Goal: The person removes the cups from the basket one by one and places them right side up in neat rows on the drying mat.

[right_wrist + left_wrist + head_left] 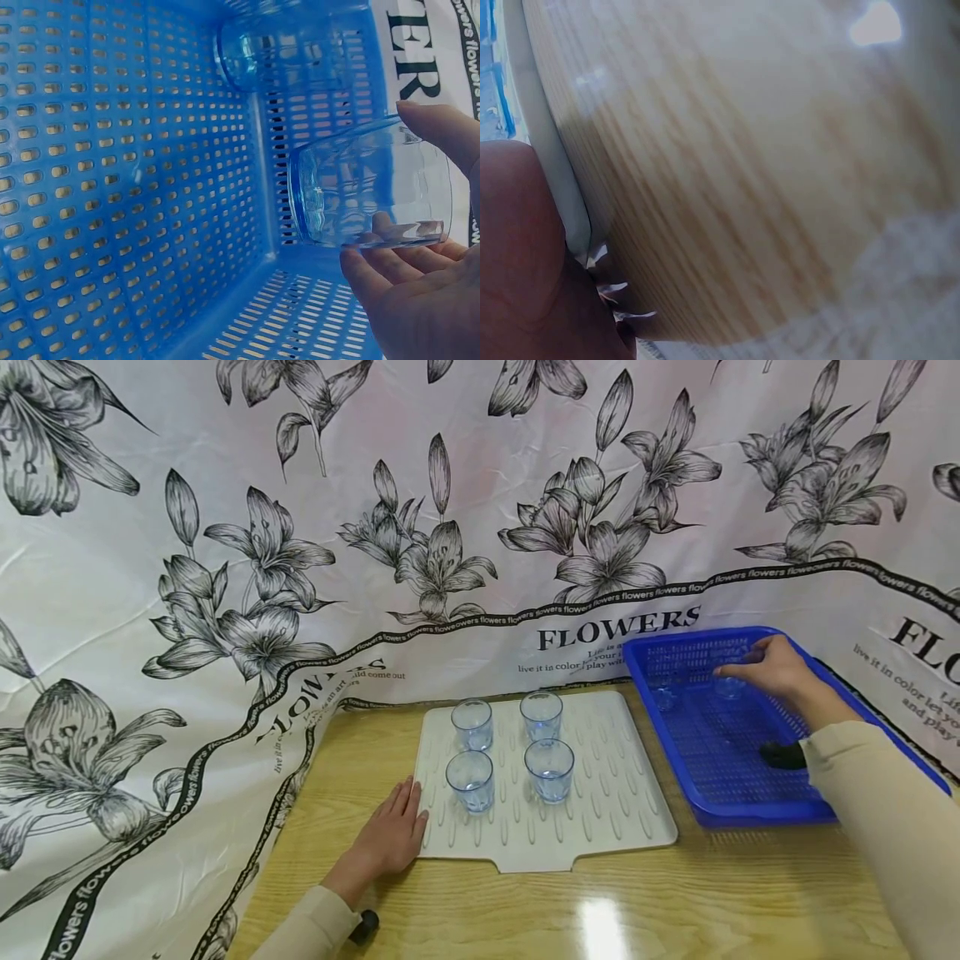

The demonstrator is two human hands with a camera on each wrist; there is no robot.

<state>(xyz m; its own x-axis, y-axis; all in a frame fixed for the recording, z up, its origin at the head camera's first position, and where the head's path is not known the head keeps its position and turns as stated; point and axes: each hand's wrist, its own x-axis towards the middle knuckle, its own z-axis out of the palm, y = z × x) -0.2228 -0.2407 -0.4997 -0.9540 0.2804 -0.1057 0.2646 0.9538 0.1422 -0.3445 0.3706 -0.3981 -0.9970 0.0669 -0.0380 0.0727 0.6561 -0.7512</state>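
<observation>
Inside the blue basket my right hand [776, 670] grips a clear glass tumbler [375, 191] by its sides, thumb on one side and fingers on the other. In the right wrist view another tumbler [292, 56] lies near it against the basket wall. My left hand [388, 835] lies with its fingers extended along the left edge of a pale draining board [615, 777]. Several glass tumblers [550, 770] stand upright on that board, grouped on its left and middle part. The left wrist view shows part of the hand [517, 232] beside the board's rim [551, 165].
The blue plastic basket [750, 812], with perforated sides, stands right of the board on a wood-grain table [450, 910]. Behind and to the left hangs a white cloth [450, 660] printed with black flowers and lettering, reaching down to the table.
</observation>
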